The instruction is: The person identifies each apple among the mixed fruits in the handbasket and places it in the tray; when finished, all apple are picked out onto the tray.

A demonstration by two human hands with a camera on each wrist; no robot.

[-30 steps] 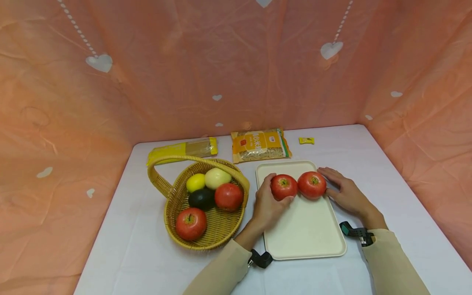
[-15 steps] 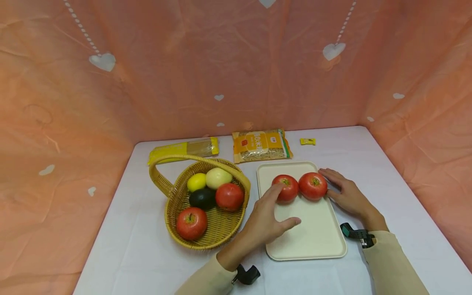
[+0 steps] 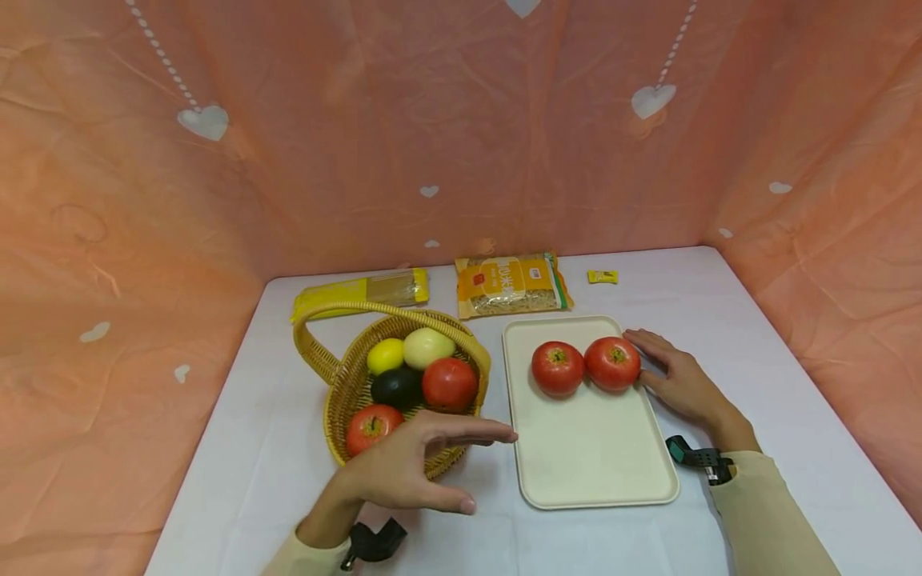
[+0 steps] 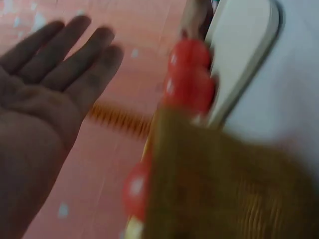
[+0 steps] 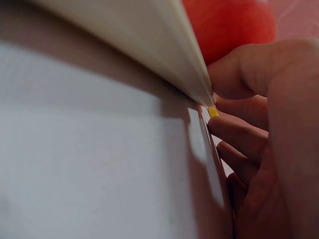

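Observation:
My left hand [image 3: 406, 464], fingers spread and thumb apart, hovers over the front edge of the wicker basket [image 3: 338, 432] with nothing in its grasp. It overlaps one red apple [image 3: 370, 424] in the basket. In the left wrist view, the palm [image 4: 40, 109] faces the camera; the basket is blurred. Two red apples, a left one [image 3: 558, 368] and a right one [image 3: 612, 364], sit side by side on the cream tray [image 3: 598, 456]. My right hand [image 3: 680, 384] rests at the tray's right side with relaxed fingers. Its thumb [image 5: 239, 72] lies at the tray rim, near an apple.
Also in the basket are a lemon [image 3: 385, 356], a pale oval fruit [image 3: 428, 348], a dark oval fruit [image 3: 398, 389] and another round red fruit [image 3: 450, 384]. Behind lie a yellow noodle pack [image 3: 360, 292], an orange grain bag [image 3: 511, 286] and a small yellow packet [image 3: 603, 277].
My left hand has released the left apple on the tray and moved left and toward me, to the basket's front edge. My right hand stays in place.

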